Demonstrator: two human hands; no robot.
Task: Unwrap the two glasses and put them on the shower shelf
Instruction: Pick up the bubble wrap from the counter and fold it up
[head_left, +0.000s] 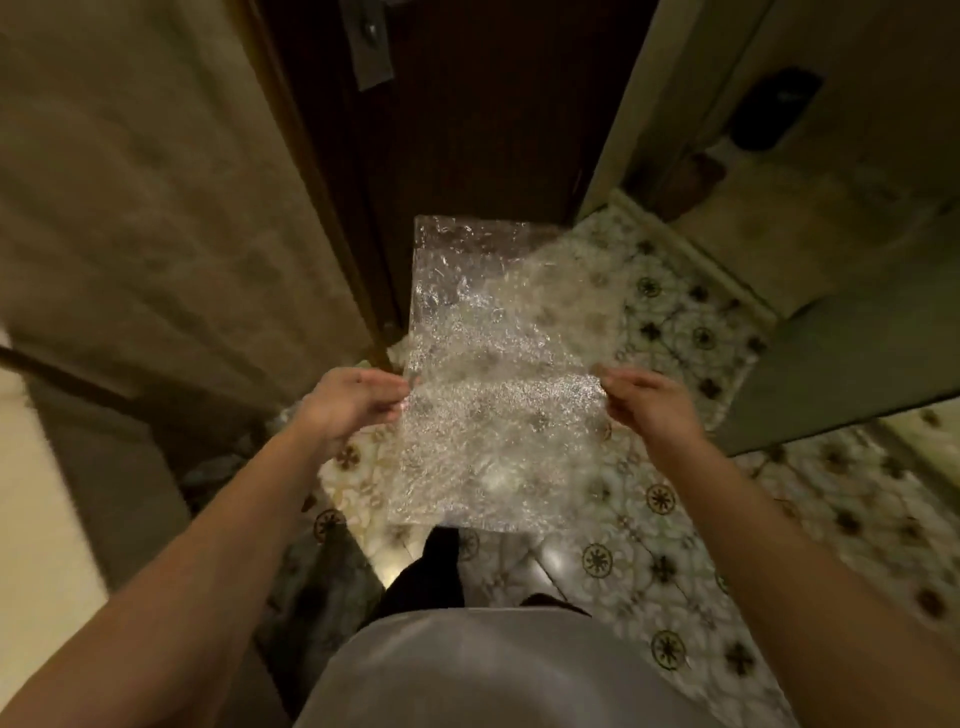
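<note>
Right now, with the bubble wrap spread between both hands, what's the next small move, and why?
Probably fold or set the bubble wrap aside. It looks flat and empty, pinched at its side edges by the left hand and right hand over the tiled floor. No glass or shelf is in view, so both hands need freeing first.

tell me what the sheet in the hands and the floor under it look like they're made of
Sheet: looks like clear bubble wrap, thin soft plastic; it is see-through, with a bumpy surface that glints, and it sags between the left hand and right hand.
Floor: probably glazed ceramic tile, judging by the repeating dark floral pattern on pale squares and a shiny light reflection; printed vinyl cannot be ruled out.
</note>
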